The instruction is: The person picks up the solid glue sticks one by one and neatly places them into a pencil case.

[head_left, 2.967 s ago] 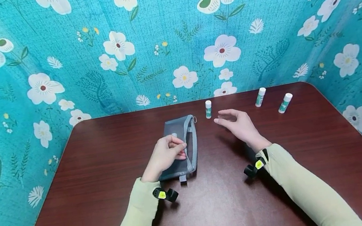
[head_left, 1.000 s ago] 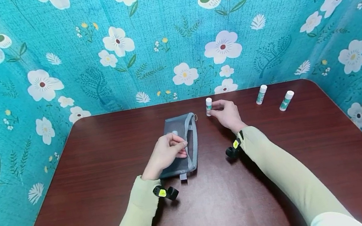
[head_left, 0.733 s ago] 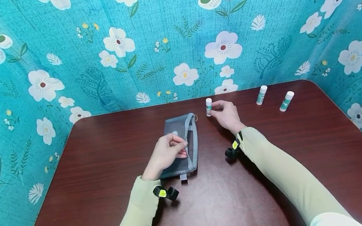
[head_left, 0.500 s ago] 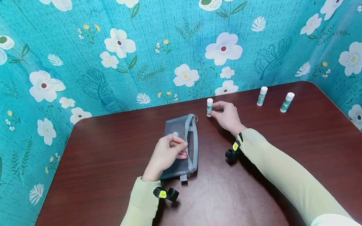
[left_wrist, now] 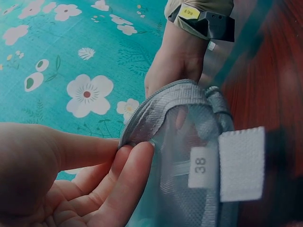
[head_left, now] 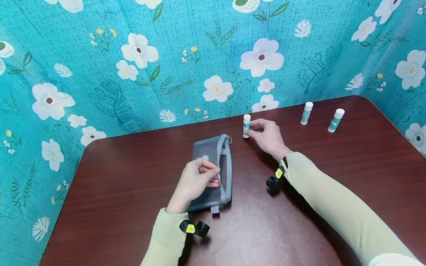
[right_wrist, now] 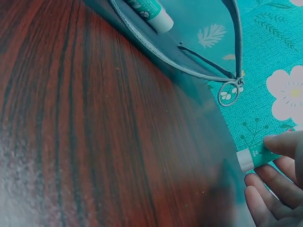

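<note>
In the head view a grey mesh zipper pouch (head_left: 212,193) lies on the table, its zipped side gaping. My left hand (head_left: 195,181) pinches the edge of that opening between thumb and fingers; the left wrist view shows the pinched zipper edge (left_wrist: 135,118) close up. At the back of the table my right hand (head_left: 267,138) pinches a small white-and-green glue stick (head_left: 247,126), which stands nearly upright. From the right wrist, the same glue stick (right_wrist: 258,157) shows between thumb and fingers. Another glue stick (right_wrist: 154,14) is visible inside the pouch.
Two more glue sticks, one upright (head_left: 307,113) and one leaning in view (head_left: 336,120), stand at the back right of the dark red wooden table (head_left: 120,180). Behind the table hangs a turquoise flowered cloth (head_left: 200,51). A metal ring (right_wrist: 229,93) hangs at the zipper's end.
Since three seconds ago my right hand has moved left and away from me, and its fingers have taken hold of the glue stick. The left hand keeps its pinch on the pouch.
</note>
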Available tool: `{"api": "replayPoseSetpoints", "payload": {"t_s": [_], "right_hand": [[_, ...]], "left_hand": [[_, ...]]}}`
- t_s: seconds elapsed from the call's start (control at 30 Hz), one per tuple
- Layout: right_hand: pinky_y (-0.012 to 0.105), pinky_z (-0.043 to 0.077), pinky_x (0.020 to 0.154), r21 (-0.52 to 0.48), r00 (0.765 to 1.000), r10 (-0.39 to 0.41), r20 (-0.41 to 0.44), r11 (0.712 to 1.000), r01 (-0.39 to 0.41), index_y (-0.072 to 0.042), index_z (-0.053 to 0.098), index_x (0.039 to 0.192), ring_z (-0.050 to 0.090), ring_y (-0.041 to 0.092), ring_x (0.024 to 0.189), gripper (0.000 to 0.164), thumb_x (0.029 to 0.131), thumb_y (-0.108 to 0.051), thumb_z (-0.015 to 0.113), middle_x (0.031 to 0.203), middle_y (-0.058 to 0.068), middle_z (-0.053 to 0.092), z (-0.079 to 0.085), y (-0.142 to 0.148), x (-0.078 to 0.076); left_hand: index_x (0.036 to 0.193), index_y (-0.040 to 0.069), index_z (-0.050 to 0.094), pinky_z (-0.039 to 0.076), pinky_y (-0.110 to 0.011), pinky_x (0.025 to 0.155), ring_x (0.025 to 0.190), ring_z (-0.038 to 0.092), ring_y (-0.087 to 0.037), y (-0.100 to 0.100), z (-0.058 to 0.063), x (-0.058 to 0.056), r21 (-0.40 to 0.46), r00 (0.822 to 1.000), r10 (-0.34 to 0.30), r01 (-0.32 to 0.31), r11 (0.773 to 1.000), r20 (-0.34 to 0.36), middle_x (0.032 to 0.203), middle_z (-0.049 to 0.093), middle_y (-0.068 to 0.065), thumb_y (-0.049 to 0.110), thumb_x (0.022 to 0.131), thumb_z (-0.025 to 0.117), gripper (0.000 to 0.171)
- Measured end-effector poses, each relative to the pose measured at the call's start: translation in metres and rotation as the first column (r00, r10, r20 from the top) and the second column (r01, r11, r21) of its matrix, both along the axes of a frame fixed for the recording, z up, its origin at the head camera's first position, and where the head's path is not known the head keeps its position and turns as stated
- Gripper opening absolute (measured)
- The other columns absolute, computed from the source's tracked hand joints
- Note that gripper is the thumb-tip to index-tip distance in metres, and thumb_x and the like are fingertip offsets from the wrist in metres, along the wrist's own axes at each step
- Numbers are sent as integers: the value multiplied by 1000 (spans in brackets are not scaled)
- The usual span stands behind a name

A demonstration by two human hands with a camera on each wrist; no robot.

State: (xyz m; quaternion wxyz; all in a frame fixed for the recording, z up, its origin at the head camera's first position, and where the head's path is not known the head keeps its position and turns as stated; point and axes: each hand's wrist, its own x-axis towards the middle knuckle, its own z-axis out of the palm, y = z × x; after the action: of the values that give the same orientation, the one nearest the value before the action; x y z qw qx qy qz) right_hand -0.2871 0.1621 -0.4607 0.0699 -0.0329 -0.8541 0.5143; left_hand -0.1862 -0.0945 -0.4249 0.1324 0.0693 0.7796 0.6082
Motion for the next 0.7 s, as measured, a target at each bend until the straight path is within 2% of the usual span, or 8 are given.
{"api": "replayPoseSetpoints", "payload": {"t_s": [0.33, 0.7], "right_hand": [[39, 54, 91, -24, 1000, 4, 5, 1000, -4, -5, 72, 119, 68, 26, 101, 29, 94, -20, 75, 109, 12, 73, 3, 2, 3], [33, 51, 78, -42, 1000, 1, 5, 999, -1, -7, 72, 118, 67, 24, 95, 30, 94, -24, 76, 106, 11, 72, 6, 6, 7]], "left_hand": [[101, -3, 66, 63, -34, 69, 68, 70, -21, -1, 0, 0, 8, 1000, 0, 0, 1000, 3, 79, 67, -15, 4, 96, 70, 10], [102, -3, 66, 63, -34, 68, 68, 70, -21, 0, 0, -1, 6, 1000, -1, 1, 1000, -6, 80, 67, -14, 5, 97, 69, 9]]}}
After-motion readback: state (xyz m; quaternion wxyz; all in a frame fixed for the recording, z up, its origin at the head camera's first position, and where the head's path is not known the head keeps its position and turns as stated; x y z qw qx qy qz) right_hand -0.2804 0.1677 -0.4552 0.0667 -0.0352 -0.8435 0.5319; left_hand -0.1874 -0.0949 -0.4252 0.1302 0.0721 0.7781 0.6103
